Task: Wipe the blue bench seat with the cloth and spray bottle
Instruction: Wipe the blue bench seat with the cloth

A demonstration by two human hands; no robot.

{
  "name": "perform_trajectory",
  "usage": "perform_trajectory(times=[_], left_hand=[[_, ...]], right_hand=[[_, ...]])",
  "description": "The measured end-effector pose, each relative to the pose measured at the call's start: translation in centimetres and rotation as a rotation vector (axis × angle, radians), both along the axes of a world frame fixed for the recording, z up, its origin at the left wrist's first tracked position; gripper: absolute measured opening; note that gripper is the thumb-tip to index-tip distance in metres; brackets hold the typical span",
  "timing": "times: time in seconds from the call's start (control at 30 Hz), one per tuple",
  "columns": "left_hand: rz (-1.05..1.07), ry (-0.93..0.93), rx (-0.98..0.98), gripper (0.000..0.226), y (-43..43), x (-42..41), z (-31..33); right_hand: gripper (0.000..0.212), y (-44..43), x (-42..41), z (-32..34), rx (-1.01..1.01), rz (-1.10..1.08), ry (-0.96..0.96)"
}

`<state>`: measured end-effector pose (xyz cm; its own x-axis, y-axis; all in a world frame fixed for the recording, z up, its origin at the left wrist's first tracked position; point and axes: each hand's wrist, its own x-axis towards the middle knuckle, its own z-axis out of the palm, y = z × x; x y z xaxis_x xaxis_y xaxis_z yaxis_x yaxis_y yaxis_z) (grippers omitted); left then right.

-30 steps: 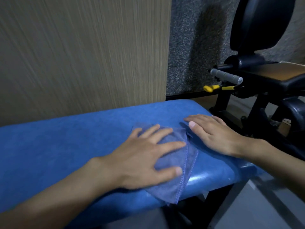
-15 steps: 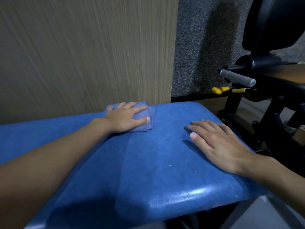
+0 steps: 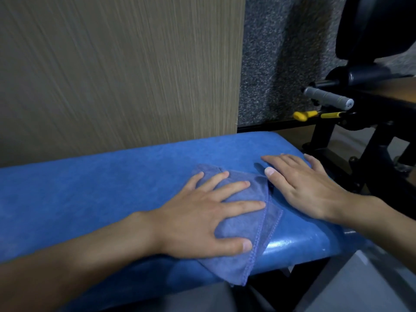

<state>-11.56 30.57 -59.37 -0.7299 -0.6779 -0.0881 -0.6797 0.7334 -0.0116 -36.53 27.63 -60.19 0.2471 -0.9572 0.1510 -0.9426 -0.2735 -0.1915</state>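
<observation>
Since half a second ago the left hand (image 3: 202, 219) has drawn the cloth (image 3: 234, 224) back from the far edge by the wood-grain wall panel (image 3: 112, 75) to the near edge of the blue bench seat (image 3: 101, 183). The right hand (image 3: 308, 190) has hardly shifted.

In the head view, the left hand lies flat on the folded cloth with fingers spread, pressing rather than gripping. The cloth's lower corner hangs over the seat's front edge. The right hand rests palm down on the bare seat just beside the cloth, fingers straight, holding nothing and seemingly bracing. A glossy patch (image 3: 288, 244) shines on the front right corner, which may be dampness. Black gym equipment (image 3: 371, 122) stands to the right.

No spray bottle is in view. Judging from this, wiping is well under way at the right end. The long stretch of seat to the left looks matt, and I cannot tell whether it has been wiped, so it likely remains.
</observation>
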Motion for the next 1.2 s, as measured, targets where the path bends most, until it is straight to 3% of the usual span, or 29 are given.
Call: perform_trajectory(times=[0.17,0.33,0.43,0.57,0.67,0.77,0.87,0.93,1.07,1.2], left_hand=[[0.182,0.040,-0.013,0.075,-6.6,2.4,-0.3],[0.514,0.097,-0.095,0.083,-15.2,7.4,-0.6],[0.587,0.090,-0.099,0.081,-16.6,8.1,-0.9],[0.494,0.081,-0.036,0.076,-12.8,6.2,-0.9],[0.266,0.033,-0.031,0.085,-6.8,4.1,-0.5],[-0.010,0.032,-0.047,0.078,-0.3,2.2,-0.6],[-0.092,0.068,-0.039,0.069,1.1,2.3,-0.7],[-0.029,0.083,-0.038,0.070,-0.5,2.8,-0.7],[0.186,0.115,-0.014,0.072,-6.7,4.5,-0.6],[0.491,0.122,-0.085,0.081,-14.2,8.3,-0.6]], right_hand=[[0.108,1.3,2.7,0.5,0.039,0.028,0.072],[0.094,1.0,3.2,-0.2,0.073,0.053,0.118],[0.088,0.9,3.3,-0.2,0.066,0.045,0.133],[0.084,0.8,3.4,-0.3,0.046,0.031,0.105],[0.083,1.0,3.2,-0.3,0.018,0.004,-0.047],[0.082,1.1,3.1,0.0,-0.021,-0.029,-0.167],[0.081,1.5,3.6,0.5,-0.066,-0.032,-0.210],[0.083,2.0,4.1,0.4,-0.062,-0.043,-0.194],[0.087,1.9,4.5,-0.7,0.028,-0.005,0.079],[0.085,1.7,4.4,-0.8,0.002,-0.003,0.063]])
